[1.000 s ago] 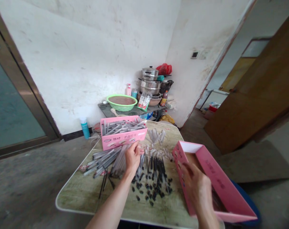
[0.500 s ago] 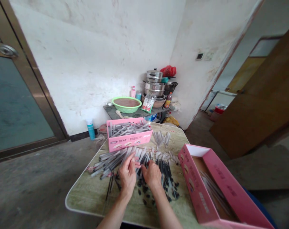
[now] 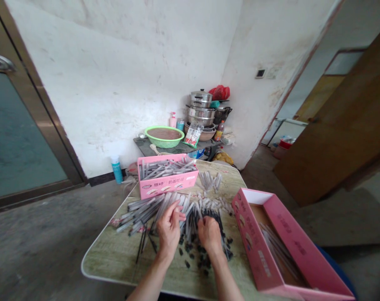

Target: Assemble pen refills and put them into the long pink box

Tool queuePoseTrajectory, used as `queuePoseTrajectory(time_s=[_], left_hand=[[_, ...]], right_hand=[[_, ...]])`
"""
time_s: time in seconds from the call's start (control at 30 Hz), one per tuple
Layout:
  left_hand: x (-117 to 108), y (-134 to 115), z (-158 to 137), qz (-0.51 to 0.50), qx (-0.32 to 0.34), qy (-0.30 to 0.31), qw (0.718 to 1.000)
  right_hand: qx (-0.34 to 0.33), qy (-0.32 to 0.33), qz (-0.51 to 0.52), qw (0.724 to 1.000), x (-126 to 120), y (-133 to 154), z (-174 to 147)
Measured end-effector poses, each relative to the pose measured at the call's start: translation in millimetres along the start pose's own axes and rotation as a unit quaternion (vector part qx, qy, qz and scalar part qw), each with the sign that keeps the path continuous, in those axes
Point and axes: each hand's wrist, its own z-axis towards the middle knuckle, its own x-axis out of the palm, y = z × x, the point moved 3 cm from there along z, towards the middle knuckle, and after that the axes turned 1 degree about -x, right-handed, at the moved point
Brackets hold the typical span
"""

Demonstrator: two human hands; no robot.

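Ideally, pinch each translucent tube inside the near edge of the worktop; left hand: fingers half-curled; right hand: bunched; neither grip discernible.

Seeing loose tubes lying on the table, with a box behind them, a second box rightward, and a basin behind the table.

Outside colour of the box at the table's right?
The box is pink outside; the head view shows it.

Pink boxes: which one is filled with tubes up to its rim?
The far box, beyond the left hand; the right box shows brown floor beside its tubes.
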Motion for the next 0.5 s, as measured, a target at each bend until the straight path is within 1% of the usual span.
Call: queuePoseTrajectory(time_s=[0.1,0.17,0.2,0.23,0.27,0.3,0.33,0.37,0.4,0.43,0.47,0.5], left_hand=[[5,-2,2,-0.004,-0.015,0.022,1.0],[11,-5,4,-0.011,-0.045,0.052,0.998],[14,-7,5,-0.025,-0.066,0.076,0.995],[18,-9,5,-0.049,-0.09,0.103,0.989],[21,-12,5,-0.08,-0.112,0.135,0.981],[25,-15,4,-0.114,-0.133,0.17,0.97],[28,-19,2,-0.144,-0.151,0.207,0.956],[30,-22,0,-0.166,-0.166,0.24,0.942],[32,-25,-2,-0.18,-0.179,0.268,0.93],[33,-27,-5,-0.187,-0.189,0.289,0.92],[33,-29,-8,-0.191,-0.2,0.305,0.911],[34,-31,-11,-0.194,-0.212,0.316,0.904]], right_hand=[[-0.008,-0.02,0.056,0.998,-13,-4,-5],[-0.026,-0.008,0.101,0.994,-21,-6,-13],[-0.036,0.011,0.134,0.99,-23,-7,-18],[-0.043,0.043,0.186,0.981,-25,-8,-24],[-0.043,0.085,0.261,0.961,-25,-9,-31],[-0.039,0.133,0.348,0.927,-24,-9,-38],[-0.03,0.183,0.438,0.88,-23,-9,-46],[-0.019,0.226,0.519,0.824,-21,-8,-53],[-0.008,0.258,0.579,0.773,-19,-6,-60],[0.0,0.278,0.616,0.737,-18,-5,-65],[0.007,0.286,0.642,0.711,-17,-4,-69],[0.013,0.285,0.661,0.694,-16,-2,-71]])
